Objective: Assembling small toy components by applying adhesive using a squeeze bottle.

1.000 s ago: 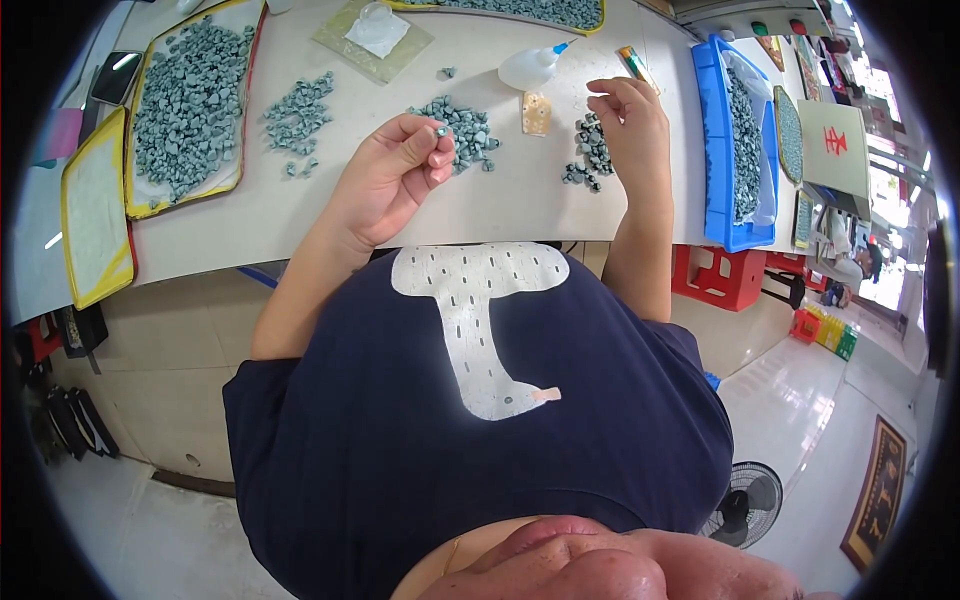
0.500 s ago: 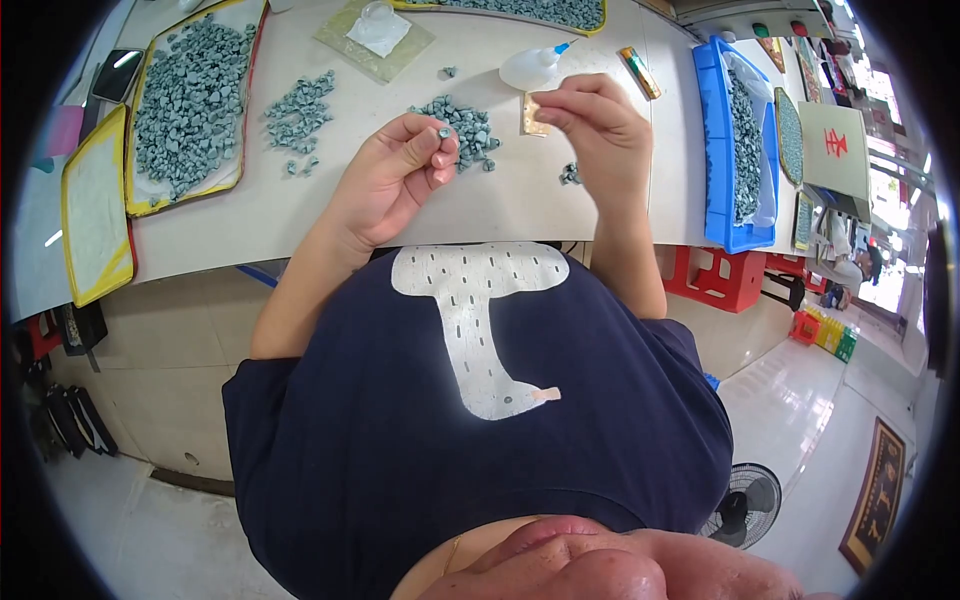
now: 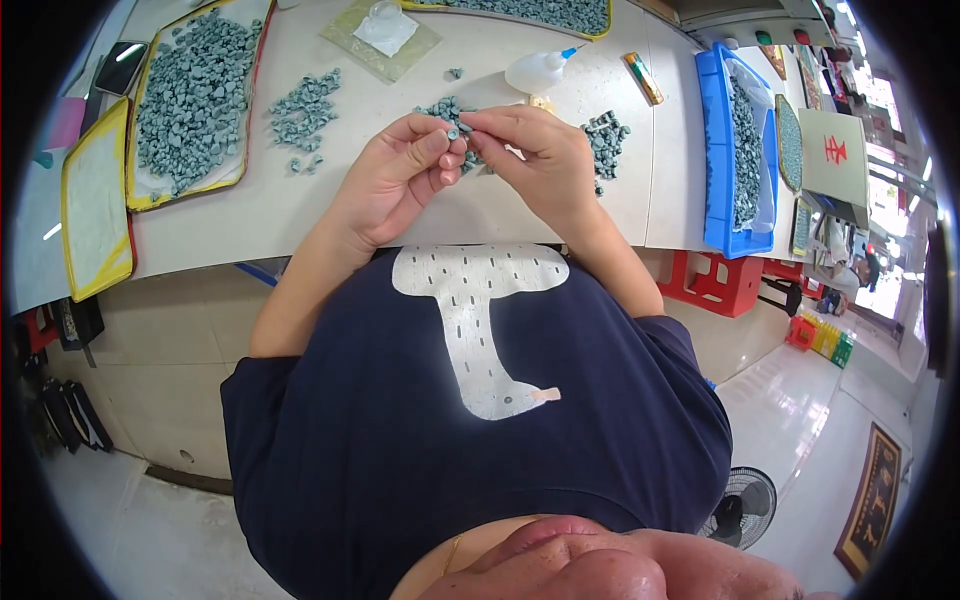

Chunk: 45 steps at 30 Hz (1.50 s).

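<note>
My left hand (image 3: pixel 400 175) pinches a small round grey-green piece (image 3: pixel 453 134) between thumb and forefinger, its other fingers curled. Right beside it, the closed fingertips of my right hand (image 3: pixel 540 160) meet the piece; anything tiny between them is too small to make out. A pile of similar grey-green pieces (image 3: pixel 438 106) lies behind my hands, partly covered by them. Another pile (image 3: pixel 606 140) sits just right of my right hand. Beyond that hand, a small beige pad (image 3: pixel 541 103) shows only partly, next to a white squeeze bottle (image 3: pixel 533 73) with a blue tip.
On the left stand a yellow-rimmed tray (image 3: pixel 196 100) full of pieces, a second yellow-edged tray (image 3: pixel 97 205), a phone (image 3: pixel 121 67) and a loose pile (image 3: pixel 303 108). A blue crate (image 3: pixel 716 150) stands right, near a small orange-green tube (image 3: pixel 643 79). A clear jar (image 3: pixel 385 14) is at the back.
My right hand has moved left and nearer, from the beige pad to the piece in my left hand. The right-hand pile is now uncovered. My left hand has hardly moved.
</note>
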### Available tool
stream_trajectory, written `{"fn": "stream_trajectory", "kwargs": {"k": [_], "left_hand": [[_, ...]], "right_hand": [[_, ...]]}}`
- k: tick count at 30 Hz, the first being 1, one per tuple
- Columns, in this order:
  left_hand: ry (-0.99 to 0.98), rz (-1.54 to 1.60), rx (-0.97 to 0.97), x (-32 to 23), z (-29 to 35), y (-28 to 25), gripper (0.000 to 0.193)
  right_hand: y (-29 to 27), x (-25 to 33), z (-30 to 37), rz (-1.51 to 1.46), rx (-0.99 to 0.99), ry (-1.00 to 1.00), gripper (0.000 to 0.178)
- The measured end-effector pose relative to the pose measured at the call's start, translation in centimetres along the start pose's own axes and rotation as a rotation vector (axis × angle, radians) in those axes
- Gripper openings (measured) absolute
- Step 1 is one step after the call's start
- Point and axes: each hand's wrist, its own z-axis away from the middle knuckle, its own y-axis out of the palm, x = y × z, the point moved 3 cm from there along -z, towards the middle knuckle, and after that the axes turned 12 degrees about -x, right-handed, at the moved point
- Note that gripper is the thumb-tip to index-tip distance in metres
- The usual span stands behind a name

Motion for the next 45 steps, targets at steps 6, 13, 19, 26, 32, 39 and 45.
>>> {"fn": "stream_trajectory", "kwargs": {"k": [6,13,19,26,32,39,45], "left_hand": [[0.01,0.005,-0.055,0.0,-0.1,-0.5,0.011],[0.047,-0.009,-0.06,0.0,0.0,-0.1,0.009],[0.103,-0.07,-0.082,-0.2,-0.3,-0.4,0.008],[0.152,-0.061,-0.044,-0.3,-0.4,-0.5,0.006],[0.216,-0.11,-0.121,-0.2,-0.2,-0.5,0.007],[0.302,-0.209,-0.168,-0.6,0.0,-0.1,0.01],[0.301,-0.219,-0.173,-0.6,-0.2,-0.1,0.01]], "right_hand": [[-0.2,0.6,0.1,0.073,-0.134,-0.164,0.024],[0.4,0.9,0.2,0.1,-0.163,-0.307,0.023],[0.5,1.2,0.0,0.117,-0.157,-0.379,0.022],[0.7,1.1,0.1,0.133,-0.186,-0.425,0.022],[0.8,1.1,0.3,0.118,-0.176,-0.442,0.022],[1.0,1.1,0.3,0.118,-0.184,-0.494,0.022],[1.1,1.0,0.4,0.148,-0.196,-0.541,0.023]]}}
